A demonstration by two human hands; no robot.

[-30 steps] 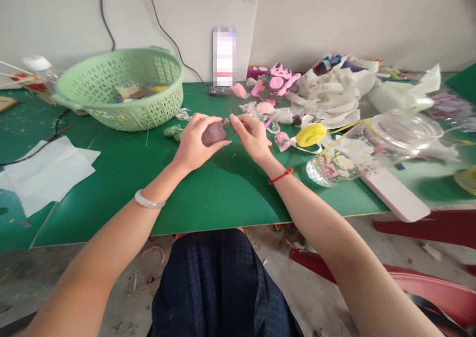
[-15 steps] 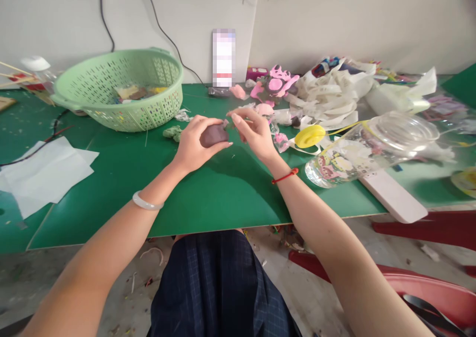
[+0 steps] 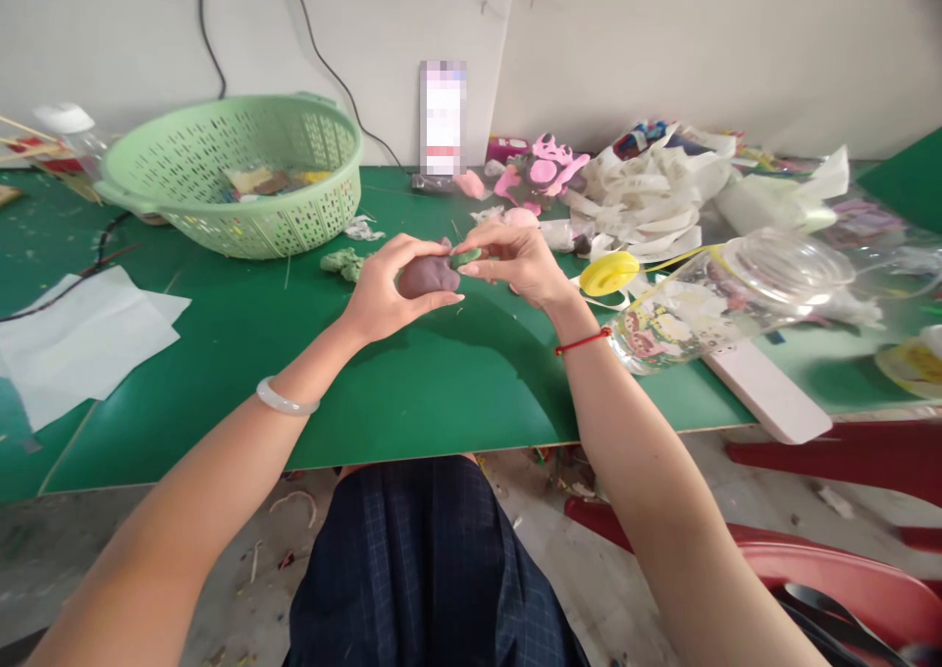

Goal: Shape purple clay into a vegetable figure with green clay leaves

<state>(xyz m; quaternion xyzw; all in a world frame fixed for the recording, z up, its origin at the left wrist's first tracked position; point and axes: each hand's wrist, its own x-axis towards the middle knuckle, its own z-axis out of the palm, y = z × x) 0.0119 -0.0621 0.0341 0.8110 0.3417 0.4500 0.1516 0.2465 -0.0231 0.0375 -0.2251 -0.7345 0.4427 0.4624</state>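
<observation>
- The left hand point(image 3: 379, 289) is curving around a smooth purple lump point(image 3: 427, 279), gripping it between the thumb and fingers just above the green surface point(image 3: 419, 392).
- The right hand point(image 3: 521, 258) is pinching a small green piece point(image 3: 465, 258) at its fingertips, holding it at the lump's right-hand edge; whether the two are touching is hard to tell.
- A crumpled pale-green lump point(image 3: 340, 264) is lying just left of the left hand.
- Farther left and beyond that hand, a light-green perforated basket point(image 3: 294, 228) is sitting on the surface.
- Beyond both hands, a phone point(image 3: 443, 118) is standing upright near the wall.
- Right of the right hand, a yellow disc point(image 3: 609, 274) and a clear jar point(image 3: 688, 314), tipped on its side, are resting.
</observation>
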